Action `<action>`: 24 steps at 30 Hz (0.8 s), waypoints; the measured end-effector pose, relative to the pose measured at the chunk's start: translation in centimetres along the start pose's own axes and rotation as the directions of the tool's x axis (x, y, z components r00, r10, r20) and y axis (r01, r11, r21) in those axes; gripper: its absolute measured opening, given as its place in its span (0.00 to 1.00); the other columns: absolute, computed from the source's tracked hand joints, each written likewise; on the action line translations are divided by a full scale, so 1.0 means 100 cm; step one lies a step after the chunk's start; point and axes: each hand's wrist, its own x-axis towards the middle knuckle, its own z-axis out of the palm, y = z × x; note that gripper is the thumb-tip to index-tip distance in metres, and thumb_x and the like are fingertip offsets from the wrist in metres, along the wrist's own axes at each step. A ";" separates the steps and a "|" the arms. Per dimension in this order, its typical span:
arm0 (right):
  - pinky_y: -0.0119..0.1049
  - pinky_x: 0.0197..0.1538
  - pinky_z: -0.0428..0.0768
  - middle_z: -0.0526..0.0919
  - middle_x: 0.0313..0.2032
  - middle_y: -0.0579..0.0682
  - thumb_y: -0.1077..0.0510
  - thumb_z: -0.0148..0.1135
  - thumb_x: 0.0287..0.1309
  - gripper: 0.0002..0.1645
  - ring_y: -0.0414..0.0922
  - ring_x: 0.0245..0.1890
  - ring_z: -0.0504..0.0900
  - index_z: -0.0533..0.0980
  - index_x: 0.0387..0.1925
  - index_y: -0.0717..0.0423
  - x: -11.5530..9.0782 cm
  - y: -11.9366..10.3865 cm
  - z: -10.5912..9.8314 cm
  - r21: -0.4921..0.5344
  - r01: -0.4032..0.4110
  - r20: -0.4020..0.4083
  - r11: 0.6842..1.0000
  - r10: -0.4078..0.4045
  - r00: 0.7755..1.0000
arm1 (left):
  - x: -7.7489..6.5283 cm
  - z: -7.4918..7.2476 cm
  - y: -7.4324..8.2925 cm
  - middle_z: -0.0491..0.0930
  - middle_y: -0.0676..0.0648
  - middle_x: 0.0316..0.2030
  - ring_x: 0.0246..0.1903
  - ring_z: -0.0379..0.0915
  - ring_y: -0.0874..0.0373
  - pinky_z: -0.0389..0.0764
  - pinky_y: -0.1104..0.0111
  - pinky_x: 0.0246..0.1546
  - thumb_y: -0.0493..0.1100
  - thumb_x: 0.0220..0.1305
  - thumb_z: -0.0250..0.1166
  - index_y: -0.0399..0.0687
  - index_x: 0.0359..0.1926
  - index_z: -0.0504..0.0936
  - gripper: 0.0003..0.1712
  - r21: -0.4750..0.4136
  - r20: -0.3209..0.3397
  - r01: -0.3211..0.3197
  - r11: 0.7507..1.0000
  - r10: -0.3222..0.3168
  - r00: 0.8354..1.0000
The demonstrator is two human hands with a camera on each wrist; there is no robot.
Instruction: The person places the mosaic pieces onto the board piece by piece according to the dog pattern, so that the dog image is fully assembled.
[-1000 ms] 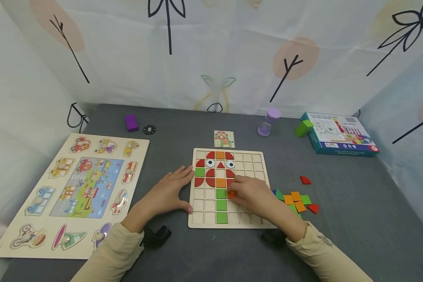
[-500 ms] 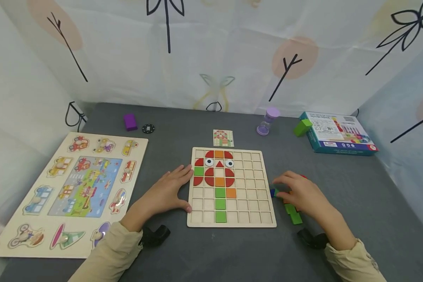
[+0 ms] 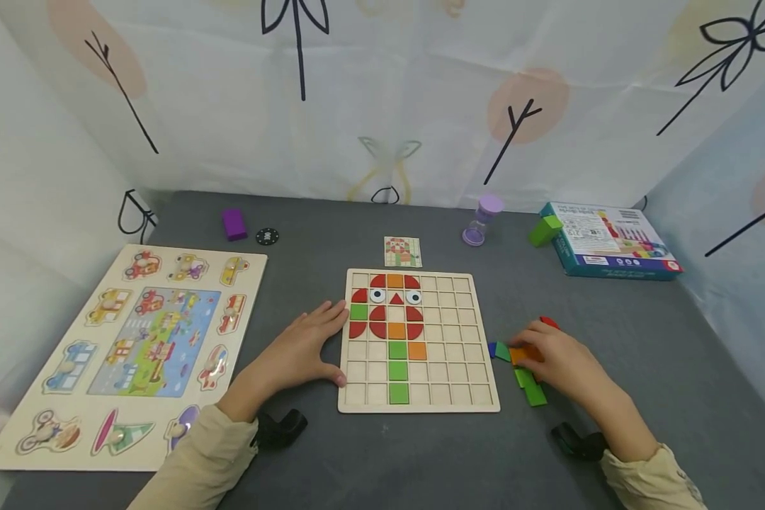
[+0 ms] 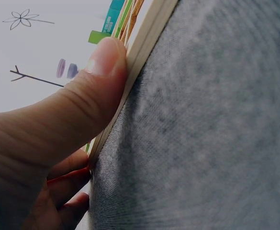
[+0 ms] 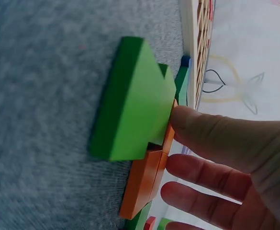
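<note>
A wooden grid board (image 3: 449,372) lies flat, with red, orange and green tiles and two eye tiles set in its left part. Against its left edge rests my left hand (image 3: 302,346), fingers spread; in the left wrist view the thumb (image 4: 108,62) touches the board's side. My right hand (image 3: 567,360) is over the loose tiles right of the board. The right wrist view has its thumb (image 5: 185,122) touching an orange tile (image 5: 170,134), the fingers apart from the thumb. Green tiles (image 3: 535,393) lie nearest me; a red tile (image 3: 550,322) is partly hidden behind the hand.
A picture card (image 3: 402,251) lies behind the board. Further back are a purple sand timer (image 3: 478,225), a green block (image 3: 545,231), a game box (image 3: 618,241), a purple block (image 3: 234,224) and a black chip (image 3: 267,236). At left lies a knob puzzle (image 3: 242,265).
My right hand has left an orange tile in the grid beside the green column and moved right to the loose tiles. The left hand has stayed at the board's edge.
</note>
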 end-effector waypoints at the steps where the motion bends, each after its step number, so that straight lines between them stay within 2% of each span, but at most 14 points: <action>1: 0.38 0.34 0.75 0.76 0.35 0.46 0.57 0.66 0.45 0.12 0.41 0.31 0.71 0.80 0.36 0.52 0.000 0.000 0.000 0.000 -0.001 0.003 1.000 0.001 1.000 | 0.000 0.000 0.000 0.52 0.45 0.66 0.66 0.42 0.47 0.49 0.48 0.62 0.60 0.31 0.73 0.43 0.65 0.57 0.60 0.001 0.000 -0.001 1.000 0.001 1.000; 6: 0.40 0.36 0.76 0.76 0.34 0.46 0.58 0.68 0.43 0.13 0.41 0.31 0.72 0.79 0.35 0.52 0.000 0.001 0.002 -0.017 0.022 -0.003 1.000 -0.022 1.000 | 0.000 0.000 -0.001 0.52 0.46 0.66 0.66 0.42 0.48 0.49 0.48 0.62 0.60 0.31 0.73 0.43 0.65 0.57 0.60 0.006 0.000 -0.002 1.000 0.002 1.000; 12: 0.38 0.33 0.76 0.77 0.32 0.46 0.57 0.67 0.43 0.12 0.40 0.29 0.72 0.78 0.34 0.53 0.004 -0.008 -0.001 -0.078 0.065 -0.085 0.995 -0.071 0.994 | 0.000 0.000 -0.001 0.52 0.45 0.66 0.66 0.42 0.47 0.49 0.48 0.62 0.60 0.32 0.73 0.43 0.65 0.57 0.59 0.008 -0.002 -0.008 1.000 0.008 1.000; 18: 0.34 0.33 0.76 0.76 0.32 0.42 0.55 0.68 0.42 0.14 0.39 0.30 0.74 0.78 0.35 0.51 0.016 -0.041 -0.002 -0.064 0.158 -0.156 0.985 -0.166 0.974 | 0.000 0.000 -0.001 0.53 0.45 0.66 0.66 0.43 0.47 0.50 0.48 0.62 0.60 0.32 0.73 0.43 0.65 0.57 0.59 0.009 -0.003 -0.010 1.000 0.010 1.000; 24: 0.32 0.36 0.76 0.77 0.33 0.41 0.52 0.67 0.43 0.15 0.37 0.31 0.73 0.78 0.37 0.49 0.029 -0.081 0.007 -0.058 0.302 -0.144 0.952 -0.307 0.941 | 0.001 0.000 -0.002 0.52 0.46 0.66 0.66 0.43 0.48 0.50 0.48 0.62 0.60 0.31 0.73 0.43 0.65 0.57 0.60 0.016 -0.006 -0.017 1.000 0.017 1.000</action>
